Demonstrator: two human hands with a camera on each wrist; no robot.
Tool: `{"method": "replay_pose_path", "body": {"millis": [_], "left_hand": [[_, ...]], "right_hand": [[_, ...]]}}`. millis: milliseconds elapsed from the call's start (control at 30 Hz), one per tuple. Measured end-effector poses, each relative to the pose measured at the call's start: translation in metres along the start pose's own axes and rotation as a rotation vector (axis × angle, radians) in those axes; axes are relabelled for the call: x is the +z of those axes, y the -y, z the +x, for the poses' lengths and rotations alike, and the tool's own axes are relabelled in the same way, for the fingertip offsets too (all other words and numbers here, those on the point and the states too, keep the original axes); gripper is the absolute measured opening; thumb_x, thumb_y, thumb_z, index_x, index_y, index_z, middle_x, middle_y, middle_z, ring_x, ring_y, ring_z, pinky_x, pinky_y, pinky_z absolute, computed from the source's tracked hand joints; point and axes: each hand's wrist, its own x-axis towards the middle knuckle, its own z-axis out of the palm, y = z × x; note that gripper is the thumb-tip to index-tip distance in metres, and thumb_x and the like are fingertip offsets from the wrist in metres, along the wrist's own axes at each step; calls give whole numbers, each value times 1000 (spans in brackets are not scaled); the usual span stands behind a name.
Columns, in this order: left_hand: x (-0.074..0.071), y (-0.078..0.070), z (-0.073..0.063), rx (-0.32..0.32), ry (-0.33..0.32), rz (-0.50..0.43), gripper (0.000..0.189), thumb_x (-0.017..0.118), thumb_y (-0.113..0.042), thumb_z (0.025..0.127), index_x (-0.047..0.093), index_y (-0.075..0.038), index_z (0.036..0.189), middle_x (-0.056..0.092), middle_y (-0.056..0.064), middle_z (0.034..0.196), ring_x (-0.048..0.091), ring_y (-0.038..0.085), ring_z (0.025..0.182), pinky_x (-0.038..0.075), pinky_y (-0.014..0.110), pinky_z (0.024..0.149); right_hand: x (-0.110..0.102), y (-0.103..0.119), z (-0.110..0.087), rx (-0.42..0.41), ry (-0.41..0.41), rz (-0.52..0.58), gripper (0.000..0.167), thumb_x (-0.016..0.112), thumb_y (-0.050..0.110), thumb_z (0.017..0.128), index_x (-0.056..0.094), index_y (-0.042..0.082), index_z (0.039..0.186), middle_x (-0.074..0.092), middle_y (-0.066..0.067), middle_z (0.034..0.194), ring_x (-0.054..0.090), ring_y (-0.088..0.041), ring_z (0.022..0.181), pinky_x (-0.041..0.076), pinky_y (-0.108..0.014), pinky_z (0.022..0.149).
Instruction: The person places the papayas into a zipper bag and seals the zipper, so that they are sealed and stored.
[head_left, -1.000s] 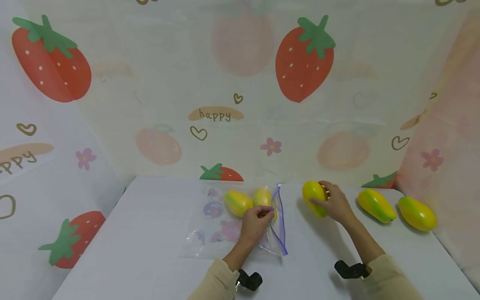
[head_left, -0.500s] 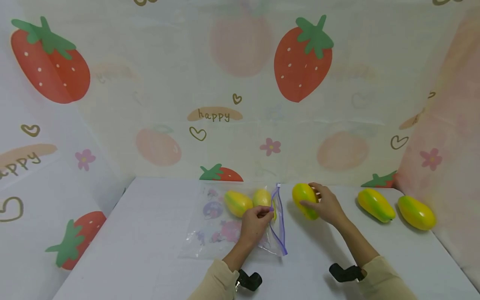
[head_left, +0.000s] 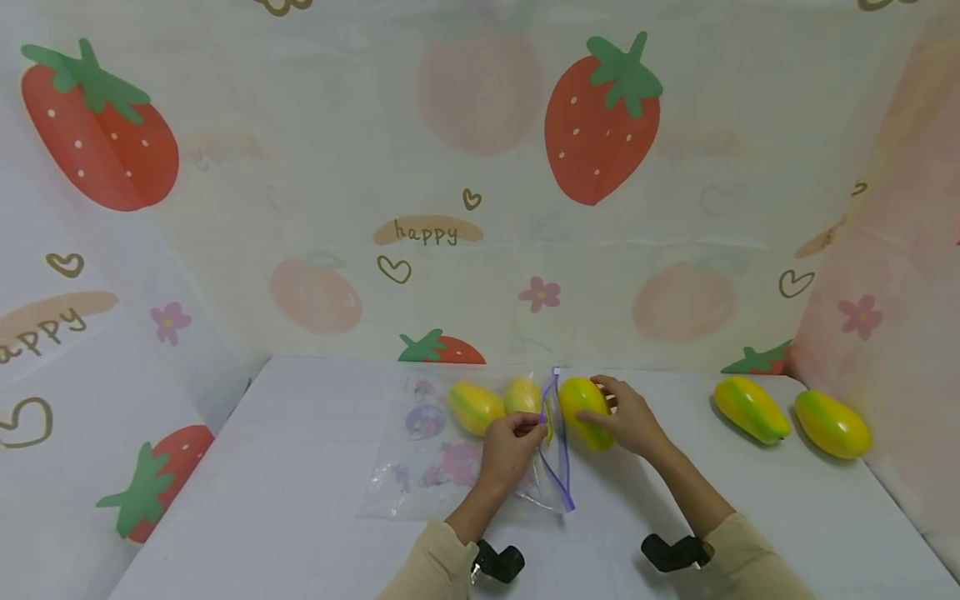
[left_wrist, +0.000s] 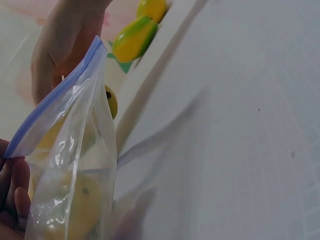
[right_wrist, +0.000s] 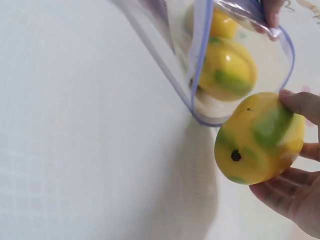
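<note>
In the head view, my right hand (head_left: 628, 417) holds a glossy yellow-green papaya (head_left: 582, 410) between thumb and fingers. The papaya is right at the mouth of a clear zip bag (head_left: 397, 483) with a purple zip edge. My left hand (head_left: 513, 446) pinches the upper side of that edge, and the right wrist view shows the bag's mouth (right_wrist: 201, 60) spread wide. Two more papayas lie inside the bag, one of them (head_left: 476, 407) farther in and the other (right_wrist: 227, 70) nearer the mouth. My left palm is mostly out of frame in the left wrist view.
Two papayas rest at the right of the white table (head_left: 262, 467), one (head_left: 752, 410) beside the other (head_left: 832, 425). A strawberry-printed backdrop (head_left: 435, 283) rises behind the table and along its sides. Black wrist cameras sit at both sleeves.
My right hand has moved left with the papaya, from well right of the bag to its mouth. The left hand and the bag stay in place.
</note>
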Motion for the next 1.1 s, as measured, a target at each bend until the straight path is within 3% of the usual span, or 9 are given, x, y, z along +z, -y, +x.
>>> {"method": "replay_pose_path", "body": {"millis": [500,767,933,1100], "left_hand": [[-2,2,2,-7,39,4,22,65,-18,92,73,-1,103,71,9,87,56,9,75,48,15,68],[-2,2,3,-1,44,-1,22,65,-18,92,73,0,103,71,10,88,57,9,75,49,16,69],[-2,3,4,6,31,-1,21,66,-17,91,73,1,101,72,11,88,57,9,73,49,15,67],[-3,3,3,-13,36,-3,21,66,-18,92,73,-1,103,72,9,91,58,9,76,51,17,71]], "right_hand": [[28,11,5,16,30,62,67,73,38,85,49,4,137,59,-23,125,60,-33,104,56,-42,84],[33,13,8,90,-6,93,69,75,41,83,47,0,131,59,-26,125,62,-34,103,56,-42,85],[31,14,8,108,28,153,67,75,40,83,47,0,130,58,-26,126,60,-35,106,55,-44,88],[30,13,10,140,99,265,60,72,27,85,46,4,135,54,-25,131,58,-36,113,55,-43,89]]}}
